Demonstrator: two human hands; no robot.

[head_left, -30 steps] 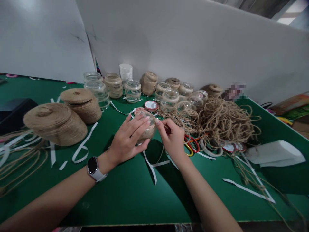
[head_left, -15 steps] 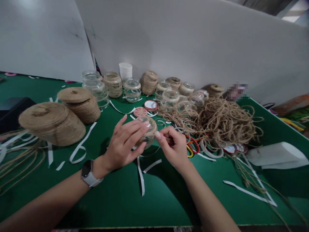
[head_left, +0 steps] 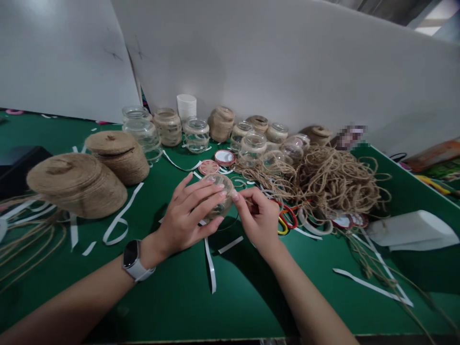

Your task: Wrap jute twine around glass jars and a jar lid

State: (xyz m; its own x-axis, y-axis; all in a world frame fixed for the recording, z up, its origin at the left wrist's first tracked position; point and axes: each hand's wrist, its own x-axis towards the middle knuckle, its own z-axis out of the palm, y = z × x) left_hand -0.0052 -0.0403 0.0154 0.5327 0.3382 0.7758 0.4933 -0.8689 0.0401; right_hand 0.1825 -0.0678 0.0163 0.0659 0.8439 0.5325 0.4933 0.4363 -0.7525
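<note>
My left hand (head_left: pixel 194 206) curves over a small glass jar (head_left: pixel 220 184), its fingers spread across the top and side and the thumb underneath. A tan band of twine shows around the jar's neck. At the jar's right edge, my right hand (head_left: pixel 257 211) is closed in a pinch on what looks like a thin end of twine, mostly hidden by the fingers. A short white paper strip (head_left: pixel 230 245) and a longer white strip (head_left: pixel 211 268) lie just in front of the jar. Behind it rest a red patterned lid (head_left: pixel 208 167) and another lid (head_left: pixel 225 157).
Two large twine spools (head_left: pixel 77 184) stand at left. Several glass jars (head_left: pixel 197 136) and stacked white cups (head_left: pixel 187 106) line the grey wall. A tangled twine heap (head_left: pixel 341 182), red-and-yellow scissors (head_left: pixel 293 218), a tape roll (head_left: pixel 316 225) and a white roll (head_left: pixel 413 230) are on the right.
The fingers of my left hand have slid a little to the right over the jar. The short white strip has shifted slightly right. My right hand keeps its pinch at the jar's edge.
</note>
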